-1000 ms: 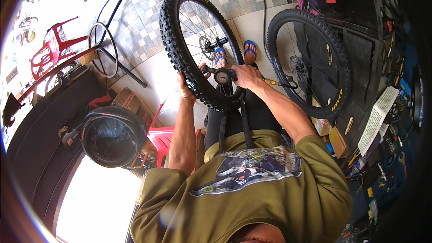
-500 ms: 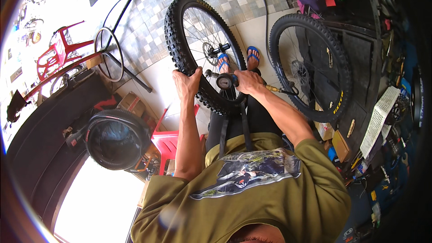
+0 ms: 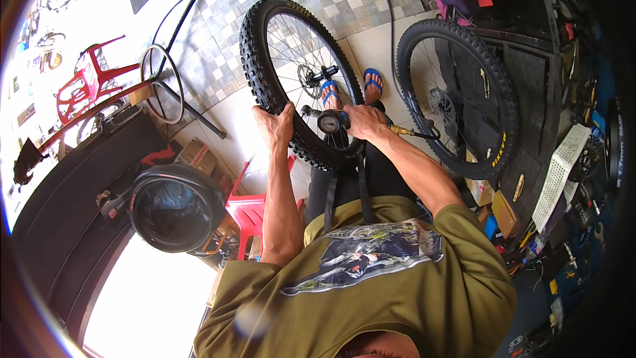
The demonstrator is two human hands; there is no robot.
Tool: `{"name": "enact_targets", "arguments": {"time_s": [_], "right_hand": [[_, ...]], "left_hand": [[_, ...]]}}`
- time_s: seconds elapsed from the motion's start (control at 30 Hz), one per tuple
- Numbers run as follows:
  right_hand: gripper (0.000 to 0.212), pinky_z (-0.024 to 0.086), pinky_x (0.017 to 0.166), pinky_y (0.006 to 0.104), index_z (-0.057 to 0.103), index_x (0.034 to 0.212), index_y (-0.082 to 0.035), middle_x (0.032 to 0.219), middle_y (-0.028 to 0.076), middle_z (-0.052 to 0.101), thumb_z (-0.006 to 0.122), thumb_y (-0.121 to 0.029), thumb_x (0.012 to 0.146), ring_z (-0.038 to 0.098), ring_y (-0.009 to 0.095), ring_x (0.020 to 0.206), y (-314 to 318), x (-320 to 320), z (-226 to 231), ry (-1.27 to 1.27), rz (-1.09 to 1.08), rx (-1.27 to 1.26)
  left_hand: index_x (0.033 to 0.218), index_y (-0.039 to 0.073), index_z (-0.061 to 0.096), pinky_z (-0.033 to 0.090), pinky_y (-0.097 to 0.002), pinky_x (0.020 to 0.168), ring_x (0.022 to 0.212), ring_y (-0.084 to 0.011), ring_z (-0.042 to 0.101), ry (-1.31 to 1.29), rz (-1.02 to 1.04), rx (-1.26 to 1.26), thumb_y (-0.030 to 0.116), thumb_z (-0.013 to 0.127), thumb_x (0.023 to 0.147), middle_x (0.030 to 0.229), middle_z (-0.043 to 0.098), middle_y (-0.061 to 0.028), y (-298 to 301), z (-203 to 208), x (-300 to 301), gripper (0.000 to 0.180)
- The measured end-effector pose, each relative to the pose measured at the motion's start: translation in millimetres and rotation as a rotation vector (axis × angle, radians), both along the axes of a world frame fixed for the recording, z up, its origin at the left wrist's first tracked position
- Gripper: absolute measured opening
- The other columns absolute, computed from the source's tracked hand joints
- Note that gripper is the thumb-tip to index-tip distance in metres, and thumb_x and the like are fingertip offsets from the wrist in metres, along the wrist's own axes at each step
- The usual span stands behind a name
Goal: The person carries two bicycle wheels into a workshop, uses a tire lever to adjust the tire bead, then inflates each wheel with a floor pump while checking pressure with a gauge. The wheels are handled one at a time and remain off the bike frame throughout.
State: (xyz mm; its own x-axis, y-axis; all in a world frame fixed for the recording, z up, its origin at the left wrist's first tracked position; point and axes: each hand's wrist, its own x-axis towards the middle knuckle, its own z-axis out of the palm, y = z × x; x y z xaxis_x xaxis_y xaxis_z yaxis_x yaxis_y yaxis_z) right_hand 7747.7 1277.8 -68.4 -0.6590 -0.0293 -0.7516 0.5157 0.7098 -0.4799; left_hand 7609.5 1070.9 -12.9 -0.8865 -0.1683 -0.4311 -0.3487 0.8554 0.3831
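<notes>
In front of my legs stands a bicycle wheel with a knobby black tire (image 3: 259, 59), its spokes and brake disc showing inside the rim. My left hand (image 3: 273, 124) is closed round the tire's near left side. My right hand (image 3: 365, 121) wraps the handle of a tire inflator with a round pressure gauge (image 3: 329, 122), which sits over the near part of the rim. From the inflator a brass-coloured hose fitting (image 3: 401, 130) runs to the right. Where the inflator's nozzle meets the valve cannot be made out.
A second bicycle wheel (image 3: 409, 79) leans against a dark cabinet (image 3: 527, 73) at right. A black stand (image 3: 173, 43) lies at the far left. Red plastic chairs (image 3: 246, 211), loose tires (image 3: 142, 215) and a white perforated basket (image 3: 562, 171) surround me. An air hose (image 3: 391, 10) crosses the tiles.
The held wheel and both hands have shifted very slightly, with the wheel's top a little nearer me. Both grips look the same.
</notes>
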Motion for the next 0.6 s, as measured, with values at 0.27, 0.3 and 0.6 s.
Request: {"name": "enact_targets", "arguments": {"time_s": [0.27, 0.3, 0.6], "right_hand": [[0.037, 0.059, 0.086, 0.0537, 0.066, 0.115, -0.009, 0.103, 0.022, 0.076, 0.076, -0.028, 0.085, 0.074, 0.043, 0.099, 0.1, -2.4, 1.0, -0.003, 0.005, -0.011], [0.037, 0.059, 0.086, 0.0538, 0.066, 0.116, -0.009, 0.103, 0.022, 0.076, 0.076, -0.028, 0.085, 0.074, 0.044, 0.099, 0.2, -3.5, 1.7, -0.011, 0.007, -0.013], [0.04, 0.059, 0.089, 0.0527, 0.066, 0.118, -0.009, 0.108, 0.021, 0.076, 0.078, -0.02, 0.082, 0.074, 0.043, 0.103, -1.6, -2.3, -2.8, -0.005, 0.009, -0.002]], "left_hand": [[0.105, -0.006, 0.048, 0.053, -0.0475, 0.081, 0.087, -0.0359, 0.062, -0.013, 0.029, 0.083, 0.039, 0.085, 0.073, 0.098, 0.06, -0.0222, 1.7, 7.2, -1.9, 0.066], [0.105, -0.006, 0.048, 0.053, -0.0473, 0.08, 0.087, -0.0357, 0.062, -0.019, 0.031, 0.083, 0.039, 0.085, 0.073, 0.099, 0.06, -0.0224, 1.6, 7.7, -2.0, 0.066], [0.105, -0.006, 0.049, 0.054, -0.0464, 0.079, 0.085, -0.0342, 0.064, -0.021, 0.021, 0.071, 0.037, 0.084, 0.073, 0.097, 0.062, -0.0219, 4.1, 11.3, -4.5, 0.064]]}}
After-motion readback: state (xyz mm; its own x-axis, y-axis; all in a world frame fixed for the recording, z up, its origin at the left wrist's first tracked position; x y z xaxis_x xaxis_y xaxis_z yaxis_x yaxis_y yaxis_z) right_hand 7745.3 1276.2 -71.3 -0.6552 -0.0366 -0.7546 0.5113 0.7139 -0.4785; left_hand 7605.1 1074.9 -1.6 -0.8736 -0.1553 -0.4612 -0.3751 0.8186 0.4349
